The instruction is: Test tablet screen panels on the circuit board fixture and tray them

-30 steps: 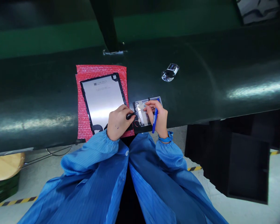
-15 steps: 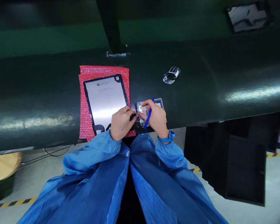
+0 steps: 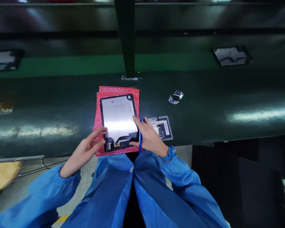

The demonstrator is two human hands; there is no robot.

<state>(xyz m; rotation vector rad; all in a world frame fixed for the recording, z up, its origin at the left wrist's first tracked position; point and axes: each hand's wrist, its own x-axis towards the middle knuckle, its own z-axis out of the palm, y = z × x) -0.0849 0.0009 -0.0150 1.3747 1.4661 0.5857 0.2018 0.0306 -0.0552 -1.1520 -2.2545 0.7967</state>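
Observation:
A tablet screen panel (image 3: 120, 117) with a silvery back and black frame lies on red bubble-wrap sheets (image 3: 98, 114). At its lower left edge is my left hand (image 3: 86, 150), fingers stretched out and their tips touching or very close to the frame. My right hand (image 3: 152, 137) reaches over the lower right edge of the panel, with a thin blue pen-like tool (image 3: 140, 137) held along its fingers. Just right of that hand, partly covered by it, lies a flat card (image 3: 166, 128) with white outlines and small parts on it.
A shiny clear-and-silver object (image 3: 176, 97) sits farther back on the dark green bench (image 3: 204, 104). Two more panels lie on the raised strip behind, one at right (image 3: 232, 56) and one at left (image 3: 2, 60). A dark upright post (image 3: 125, 41) stands at the bench's back.
My hands have come apart from their pinch above the card and moved to the panel's two sides. The blue tool stays in my right hand. The camera view has tilted up.

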